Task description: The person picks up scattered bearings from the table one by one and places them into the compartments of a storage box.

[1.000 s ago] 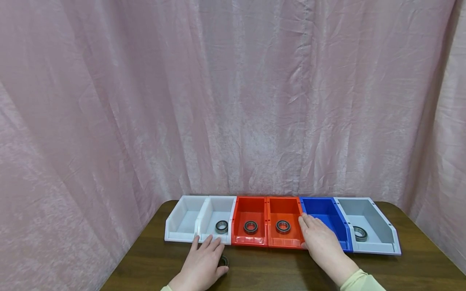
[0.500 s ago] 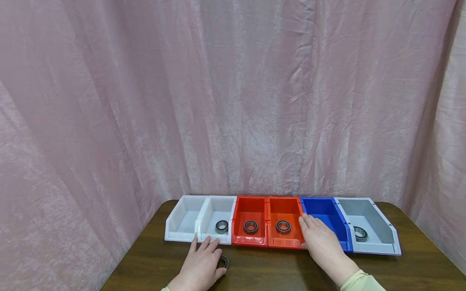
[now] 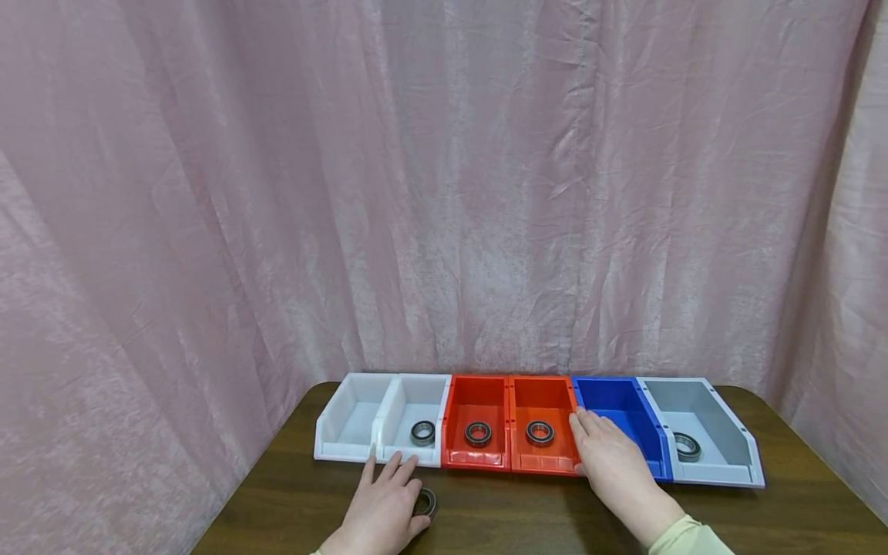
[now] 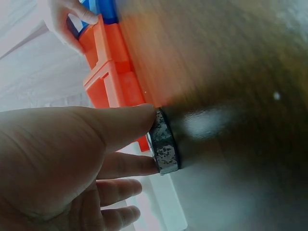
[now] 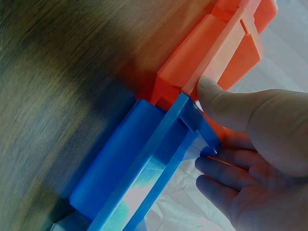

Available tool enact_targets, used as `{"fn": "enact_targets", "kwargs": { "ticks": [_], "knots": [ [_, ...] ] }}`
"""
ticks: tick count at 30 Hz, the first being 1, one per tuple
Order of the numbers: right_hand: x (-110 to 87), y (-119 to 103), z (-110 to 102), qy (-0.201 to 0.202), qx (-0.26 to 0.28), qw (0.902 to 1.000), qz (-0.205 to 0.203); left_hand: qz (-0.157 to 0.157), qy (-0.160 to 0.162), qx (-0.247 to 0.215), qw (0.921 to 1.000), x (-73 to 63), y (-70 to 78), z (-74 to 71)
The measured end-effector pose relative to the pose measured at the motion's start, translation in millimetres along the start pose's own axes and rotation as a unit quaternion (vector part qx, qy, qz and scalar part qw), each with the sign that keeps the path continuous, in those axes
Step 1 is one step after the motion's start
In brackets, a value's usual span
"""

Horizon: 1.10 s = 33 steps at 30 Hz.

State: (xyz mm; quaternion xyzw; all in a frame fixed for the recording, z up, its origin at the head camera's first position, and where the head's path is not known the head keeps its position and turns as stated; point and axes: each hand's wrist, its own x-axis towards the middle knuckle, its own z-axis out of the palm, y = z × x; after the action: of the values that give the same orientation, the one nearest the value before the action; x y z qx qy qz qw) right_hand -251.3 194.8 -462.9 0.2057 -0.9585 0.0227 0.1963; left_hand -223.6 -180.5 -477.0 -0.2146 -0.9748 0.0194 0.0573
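Note:
A dark-rimmed ring bearing (image 3: 427, 503) lies on the brown table. In the left wrist view, my left hand (image 4: 72, 159) pinches this bearing (image 4: 163, 144) between thumb and index finger; its other fingers extend toward the white bins. My right hand (image 3: 613, 466) rests at the shared wall of the right red bin (image 3: 544, 463) and the blue bin (image 3: 624, 420). Its thumb touches the red bin's front edge in the right wrist view, where the other fingers lie loosely beside the blue bin (image 5: 130, 187). The right hand covers part of the blue bin's inside.
Two white bins (image 3: 347, 452), another red bin (image 3: 475, 463) and a grey bin (image 3: 724, 474) complete the row on the table (image 3: 499, 512). Bearings lie in the right white bin (image 3: 422, 433), both red bins and the grey bin. A pink curtain (image 3: 444, 193) hangs behind.
My left hand has shifted very slightly left and down, and more of the bearing beside its thumb shows in the head view. The right hand and the bins stay put.

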Motion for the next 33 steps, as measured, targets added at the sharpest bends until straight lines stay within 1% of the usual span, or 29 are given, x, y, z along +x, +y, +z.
{"fn": "enact_targets", "kwargs": {
  "ticks": [10, 18, 24, 33],
  "knots": [
    [0.1, 0.2, 0.4, 0.008, -0.004, 1.0000, -0.001, 0.017, 0.009, 0.008, 0.9998, -5.0, 0.6, 0.5],
    [1.2, 0.1, -0.7, 0.001, -0.002, 1.0000, -0.004, 0.012, -0.020, 0.001, 0.9997, -4.0, 2.4, 0.7],
    [0.6, 0.4, -0.5, 0.000, -0.002, 1.0000, -0.003, 0.020, -0.012, 0.007, 0.9997, -4.2, 2.7, 1.9],
    [0.5, 0.4, -0.1, 0.003, 0.003, 1.0000, -0.002, 0.019, -0.014, 0.002, 0.9997, -4.6, 2.3, 3.0]
  ]
}}
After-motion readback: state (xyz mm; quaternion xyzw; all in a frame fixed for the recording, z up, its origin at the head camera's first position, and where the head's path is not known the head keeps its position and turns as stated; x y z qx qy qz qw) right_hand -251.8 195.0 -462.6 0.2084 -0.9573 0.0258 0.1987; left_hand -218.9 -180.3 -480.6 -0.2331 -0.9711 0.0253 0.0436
